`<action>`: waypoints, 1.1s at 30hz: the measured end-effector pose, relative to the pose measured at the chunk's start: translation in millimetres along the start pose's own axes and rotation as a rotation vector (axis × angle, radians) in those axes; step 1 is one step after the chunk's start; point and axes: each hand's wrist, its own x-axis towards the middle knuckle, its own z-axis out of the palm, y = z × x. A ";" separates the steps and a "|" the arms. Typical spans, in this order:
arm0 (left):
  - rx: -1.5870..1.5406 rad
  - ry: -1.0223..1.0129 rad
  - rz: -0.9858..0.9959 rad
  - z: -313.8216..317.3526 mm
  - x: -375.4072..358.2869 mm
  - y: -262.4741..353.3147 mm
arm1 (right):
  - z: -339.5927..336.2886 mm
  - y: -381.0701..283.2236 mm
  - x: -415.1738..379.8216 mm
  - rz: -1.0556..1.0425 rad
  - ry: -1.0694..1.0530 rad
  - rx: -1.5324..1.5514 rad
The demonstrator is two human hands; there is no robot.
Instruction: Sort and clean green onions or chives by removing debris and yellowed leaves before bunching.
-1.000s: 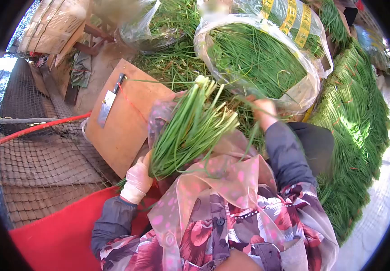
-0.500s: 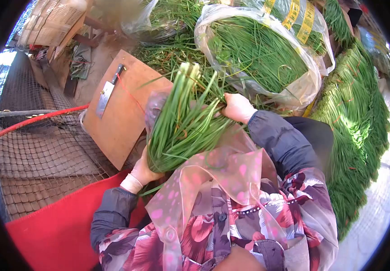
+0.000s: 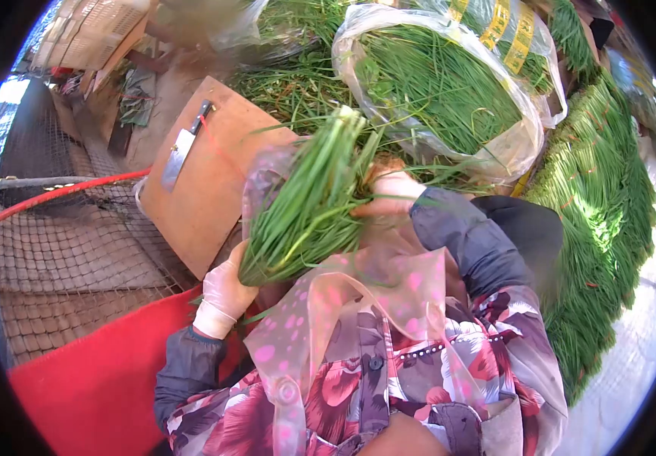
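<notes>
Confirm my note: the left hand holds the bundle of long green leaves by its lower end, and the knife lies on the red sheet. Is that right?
Not quite: the knife lies on the brown board, as the head view shows. The left hand does hold the bundle by its lower end.

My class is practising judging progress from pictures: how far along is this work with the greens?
Looks done: the stacked greens on the person's right, neatly laid, with reddish ties showing.

In hand: a bunch, leafy end in the left hand, right hand at its side; no tie visible.

Apparently left: loose greens in the open plastic bag. How many bunches remain, I cannot tell.
</notes>
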 end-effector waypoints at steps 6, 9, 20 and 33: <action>0.063 0.022 0.072 -26.9 -0.9 -7.0 | 41.6 -33.9 7.0 -0.015 0.274 0.706; -0.080 -0.100 0.030 -12.0 3.7 -27.1 | 28.2 -6.2 8.7 0.282 0.375 1.015; -0.546 -0.398 -0.309 -16.9 4.2 -28.9 | -114.8 176.5 -80.2 0.260 1.372 1.797; -0.104 -0.072 -0.010 -16.3 7.1 10.7 | -32.8 -47.3 17.8 0.228 0.043 1.437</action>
